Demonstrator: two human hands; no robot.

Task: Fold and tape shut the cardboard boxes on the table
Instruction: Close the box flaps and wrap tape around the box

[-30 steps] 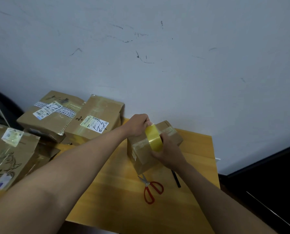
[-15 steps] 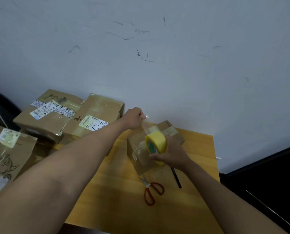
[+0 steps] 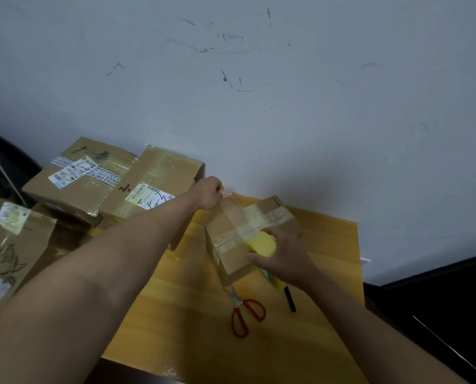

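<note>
Taping step: left hand [image 3: 209, 193] pinches the tape end beyond the small box [image 3: 248, 234] between both hands; right hand [image 3: 282, 257] grips the tape roll [image 3: 261, 245] at its near edge; next, press down and cut

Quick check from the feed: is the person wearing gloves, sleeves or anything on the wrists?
No. Both hands, left and right, are bare, with no gloves, rings or watch visible. Both forearms are bare too, with no sleeves as far up as the view shows.

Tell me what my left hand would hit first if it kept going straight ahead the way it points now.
Probably the wall. The left hand, pinching the tape end, points past the small box toward it; depth is unclear.
</note>
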